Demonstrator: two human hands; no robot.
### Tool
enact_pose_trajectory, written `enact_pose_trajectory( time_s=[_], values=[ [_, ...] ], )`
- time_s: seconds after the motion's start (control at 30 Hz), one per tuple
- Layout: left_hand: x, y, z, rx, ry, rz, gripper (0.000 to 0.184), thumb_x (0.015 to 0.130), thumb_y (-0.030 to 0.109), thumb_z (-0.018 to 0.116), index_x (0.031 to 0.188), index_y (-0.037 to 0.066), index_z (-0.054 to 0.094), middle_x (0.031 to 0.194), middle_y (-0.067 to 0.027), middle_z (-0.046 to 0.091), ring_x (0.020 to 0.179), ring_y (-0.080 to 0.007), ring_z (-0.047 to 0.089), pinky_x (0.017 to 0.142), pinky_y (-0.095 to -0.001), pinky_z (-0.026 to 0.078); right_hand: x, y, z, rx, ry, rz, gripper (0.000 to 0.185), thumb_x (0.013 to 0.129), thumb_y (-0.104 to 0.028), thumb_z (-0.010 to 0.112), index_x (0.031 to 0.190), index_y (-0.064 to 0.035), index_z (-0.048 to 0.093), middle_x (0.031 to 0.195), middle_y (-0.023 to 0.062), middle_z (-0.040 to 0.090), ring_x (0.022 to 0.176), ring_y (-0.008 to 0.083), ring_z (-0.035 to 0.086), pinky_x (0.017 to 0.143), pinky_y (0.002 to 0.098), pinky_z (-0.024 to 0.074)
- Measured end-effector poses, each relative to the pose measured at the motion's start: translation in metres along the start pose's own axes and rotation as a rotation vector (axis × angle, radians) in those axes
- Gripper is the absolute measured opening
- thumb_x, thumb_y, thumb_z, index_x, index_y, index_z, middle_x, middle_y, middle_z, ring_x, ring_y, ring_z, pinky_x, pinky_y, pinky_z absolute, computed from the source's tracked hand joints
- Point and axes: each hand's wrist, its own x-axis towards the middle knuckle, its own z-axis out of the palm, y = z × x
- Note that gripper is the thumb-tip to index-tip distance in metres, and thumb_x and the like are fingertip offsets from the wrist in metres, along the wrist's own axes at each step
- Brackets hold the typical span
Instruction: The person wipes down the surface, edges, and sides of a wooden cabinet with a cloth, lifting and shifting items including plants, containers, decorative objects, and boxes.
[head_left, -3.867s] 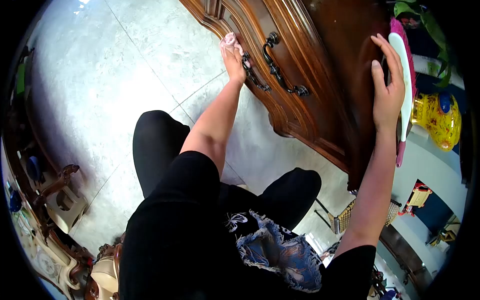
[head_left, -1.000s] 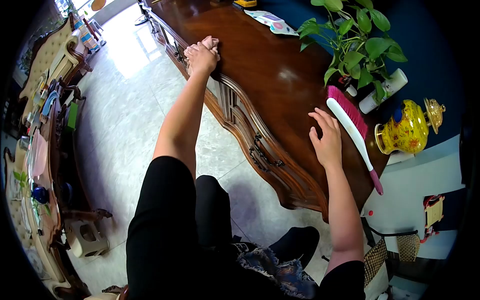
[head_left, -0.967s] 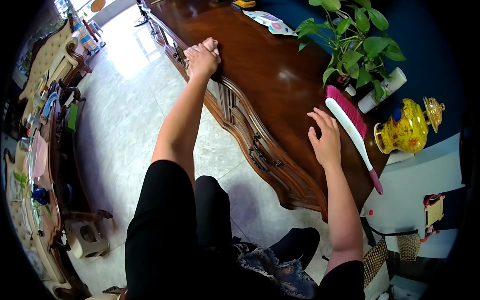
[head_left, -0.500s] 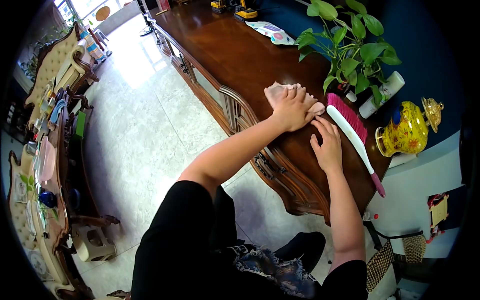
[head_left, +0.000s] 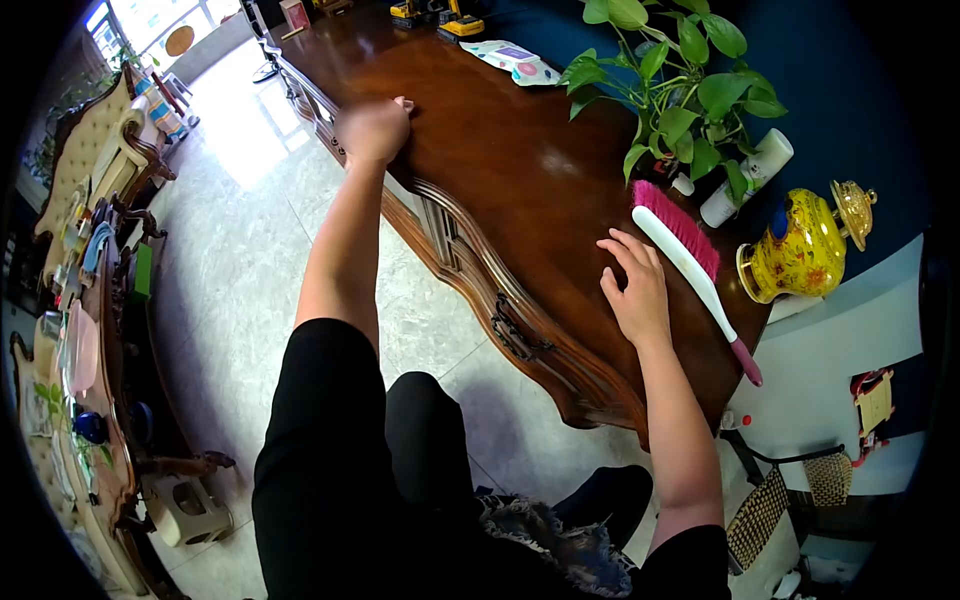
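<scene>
My left hand (head_left: pixel 372 132) is at the front edge of the brown wooden cabinet (head_left: pixel 500 150), toward its far end, smeared by motion. The pale pink cloth it was pressing is gone from its former spot and hardly shows now, apparently bunched under or in that hand. My right hand (head_left: pixel 638 290) is at the near end of the cabinet top, fingers apart and holding nothing. Just right of it lies a brush (head_left: pixel 690 260) with a white handle and magenta bristles.
Along the wall side stand a leafy potted plant (head_left: pixel 690 100), a white bottle (head_left: pixel 750 178) and a yellow lidded jar (head_left: pixel 800 245). Further off are a wipes packet (head_left: pixel 512 62) and yellow toy diggers (head_left: pixel 460 22). A low table (head_left: pixel 115 350) and sofas are left.
My left hand has swept far left along the cabinet top, and the cloth has left its earlier place. My right hand stays near the brush, its fingers more raised and spread.
</scene>
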Motion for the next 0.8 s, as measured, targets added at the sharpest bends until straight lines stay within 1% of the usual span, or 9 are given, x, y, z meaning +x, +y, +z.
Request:
enact_pose_trajectory(
  time_s=[0.03, 0.17, 0.2, 0.3, 0.37, 0.4, 0.43, 0.73, 0.8],
  values=[
    [-0.008, 0.011, 0.001, 0.046, -0.035, 0.052, 0.047, 0.103, 0.052, 0.048, 0.126, 0.020, 0.074, 0.121, -0.0118, 0.075, 0.122, -0.0365, 0.066, 0.113, -0.0538, 0.038, -0.001, 0.001, 0.000, 0.006, -0.001, -0.004, 0.036, 0.090, -0.011, 0.066, 0.126, -0.0130, 0.067, 0.142, 0.0066, 0.060, 0.131, 0.0305, 0.053, 0.113, 0.0449, 0.0420],
    [-0.044, 0.077, 0.031, 0.535, -0.237, 0.359, 0.042, 0.103, 0.043, 0.051, 0.104, 0.013, 0.080, 0.114, -0.0165, 0.075, 0.110, -0.0414, 0.069, 0.091, -0.0574, 0.050, -0.001, 0.004, 0.002, -0.020, 0.014, -0.023, 0.036, 0.090, -0.012, 0.066, 0.126, -0.0134, 0.067, 0.141, 0.0063, 0.061, 0.131, 0.0300, 0.054, 0.111, 0.0455, 0.0429],
    [-0.059, 0.089, 0.040, 0.545, -0.236, 0.351, 0.042, 0.103, 0.043, 0.051, 0.104, 0.013, 0.080, 0.114, -0.0165, 0.075, 0.110, -0.0414, 0.069, 0.091, -0.0574, 0.050, -0.001, 0.004, 0.002, -0.034, 0.025, -0.031, 0.036, 0.090, -0.012, 0.066, 0.126, -0.0134, 0.067, 0.141, 0.0062, 0.061, 0.131, 0.0299, 0.054, 0.111, 0.0456, 0.0432],
    [-0.118, 0.114, 0.080, 0.118, -0.169, 0.524, 0.049, 0.100, 0.048, 0.052, 0.132, 0.015, 0.066, 0.141, -0.0184, 0.061, 0.132, -0.0401, 0.053, 0.108, -0.0553, 0.039, -0.002, 0.011, 0.006, -0.026, 0.034, -0.057, 0.036, 0.091, -0.012, 0.066, 0.127, -0.0132, 0.067, 0.141, 0.0063, 0.061, 0.131, 0.0300, 0.054, 0.110, 0.0458, 0.0437],
    [-0.158, 0.126, 0.092, 0.157, 0.131, 0.730, 0.053, 0.098, 0.049, 0.054, 0.139, 0.017, 0.064, 0.145, -0.0213, 0.057, 0.134, -0.0444, 0.051, 0.111, -0.0557, 0.038, -0.002, 0.012, 0.007, -0.021, 0.034, -0.064, 0.036, 0.091, -0.013, 0.066, 0.127, -0.0127, 0.067, 0.141, 0.0067, 0.061, 0.131, 0.0302, 0.054, 0.110, 0.0459, 0.0438],
    [-0.166, 0.128, 0.092, 0.098, -0.007, 0.738, 0.056, 0.099, 0.050, 0.054, 0.146, 0.020, 0.059, 0.151, -0.0227, 0.050, 0.139, -0.0482, 0.044, 0.116, -0.0572, 0.034, -0.002, 0.014, 0.007, -0.018, 0.038, -0.072, 0.036, 0.091, -0.013, 0.066, 0.127, -0.0124, 0.067, 0.141, 0.0072, 0.061, 0.131, 0.0305, 0.054, 0.110, 0.0459, 0.0437],
    [-0.175, 0.130, 0.087, 0.117, -0.045, 0.749, 0.055, 0.100, 0.046, 0.055, 0.150, 0.022, 0.055, 0.152, -0.0197, 0.049, 0.141, -0.0424, 0.044, 0.117, -0.0547, 0.032, -0.002, 0.015, 0.007, -0.016, 0.042, -0.078, 0.036, 0.091, -0.013, 0.066, 0.127, -0.0122, 0.067, 0.141, 0.0077, 0.061, 0.131, 0.0308, 0.054, 0.111, 0.0459, 0.0435],
    [-0.179, 0.125, 0.063, 0.041, -0.186, 0.853, 0.055, 0.101, 0.044, 0.056, 0.151, 0.023, 0.052, 0.157, -0.0192, 0.045, 0.145, -0.0429, 0.039, 0.119, -0.0529, 0.031, -0.003, 0.012, 0.005, -0.018, 0.036, -0.085, 0.037, 0.092, -0.013, 0.065, 0.128, -0.0109, 0.066, 0.141, 0.0089, 0.061, 0.130, 0.0309, 0.055, 0.111, 0.0456, 0.0433],
    [-0.177, 0.127, 0.060, -0.036, -0.157, 0.862, 0.053, 0.100, 0.044, 0.055, 0.149, 0.023, 0.055, 0.155, -0.0184, 0.047, 0.144, -0.0457, 0.039, 0.120, -0.0552, 0.029, -0.004, 0.005, 0.006, -0.066, 0.033, -0.048, 0.037, 0.092, -0.013, 0.064, 0.129, -0.0114, 0.066, 0.141, 0.0087, 0.061, 0.130, 0.0306, 0.055, 0.111, 0.0456, 0.0432]
  ],
)
